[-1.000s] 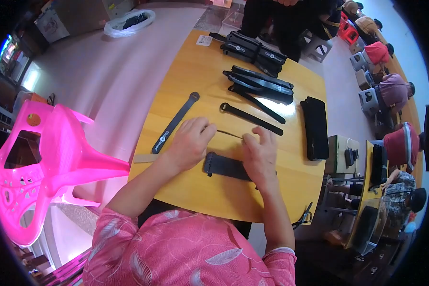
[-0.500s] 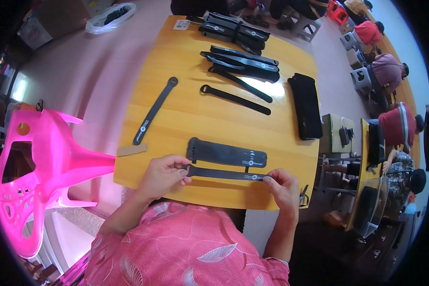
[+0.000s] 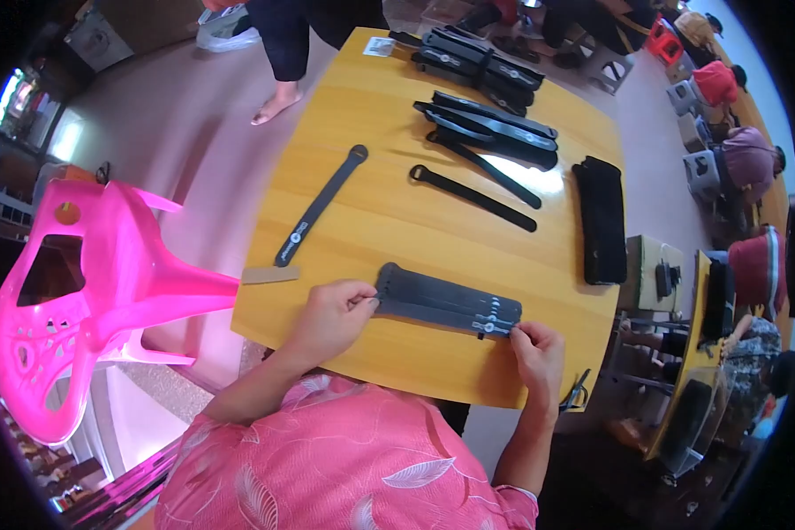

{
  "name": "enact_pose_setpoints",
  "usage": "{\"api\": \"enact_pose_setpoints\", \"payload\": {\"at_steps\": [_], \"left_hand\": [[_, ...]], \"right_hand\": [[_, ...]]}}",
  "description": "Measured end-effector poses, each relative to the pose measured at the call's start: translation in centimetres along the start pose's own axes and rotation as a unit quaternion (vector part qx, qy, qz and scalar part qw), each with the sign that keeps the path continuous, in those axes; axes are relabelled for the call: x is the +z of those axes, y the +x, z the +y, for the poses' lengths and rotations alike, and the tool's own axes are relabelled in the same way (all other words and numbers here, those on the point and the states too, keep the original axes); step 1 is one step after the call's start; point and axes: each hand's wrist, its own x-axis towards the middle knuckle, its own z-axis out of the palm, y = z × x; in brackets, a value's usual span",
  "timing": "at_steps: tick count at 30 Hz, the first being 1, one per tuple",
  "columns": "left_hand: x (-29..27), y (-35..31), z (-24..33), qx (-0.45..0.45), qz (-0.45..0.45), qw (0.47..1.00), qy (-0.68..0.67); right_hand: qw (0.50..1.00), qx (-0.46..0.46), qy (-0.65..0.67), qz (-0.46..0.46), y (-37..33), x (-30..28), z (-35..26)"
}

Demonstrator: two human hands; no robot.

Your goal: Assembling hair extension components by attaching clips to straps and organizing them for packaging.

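A dark grey cable strap (image 3: 437, 316) is stretched between my hands and lies along the near side of a neat stack of similar straps (image 3: 446, 288). My left hand (image 3: 334, 318) pinches its left end, beside the stack's rounded loop ends. Fingers of my right hand (image 3: 537, 352) are closed on its right end, near the white printed marks. A single grey strap (image 3: 320, 210) lies slanted at the left of the table. Farther off, two black straps (image 3: 475, 199) lie loose below a bundle of straps (image 3: 490, 131).
The yellow wooden table (image 3: 397, 371) also bears a tied bundle (image 3: 477, 66) at the back, a black strap stack (image 3: 601, 221) at right, a tan strip (image 3: 271, 275) and scissors (image 3: 577, 390). A pink plastic chair (image 3: 181, 274) stands left. A person's bare foot (image 3: 278, 104) is beyond; others sit at right.
Both hands have carried the strap from in front of the stack up against its near side. The view has shifted, and a person's legs have come into sight at the back.
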Motion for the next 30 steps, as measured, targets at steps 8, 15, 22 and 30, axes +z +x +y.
{"api": "enact_pose_setpoints", "payload": {"at_steps": [8,15,22,30], "left_hand": [[0.2,0.6,0.4,0.019,0.010,0.998,0.056],[0.5,0.6,0.7,0.023,0.028,0.996,0.078],[0.9,0.7,0.3,0.046,0.039,0.994,0.097],[0.9,1.0,-0.3,0.049,0.050,0.994,0.083]], "right_hand": [[1.000,0.014,0.022,0.005,0.5,0.2,0.1],[0.999,0.031,-0.005,0.018,0.7,0.3,0.0],[0.999,0.001,-0.025,0.043,0.6,0.3,0.2],[0.997,0.002,-0.064,0.041,0.7,0.7,-0.3]]}}
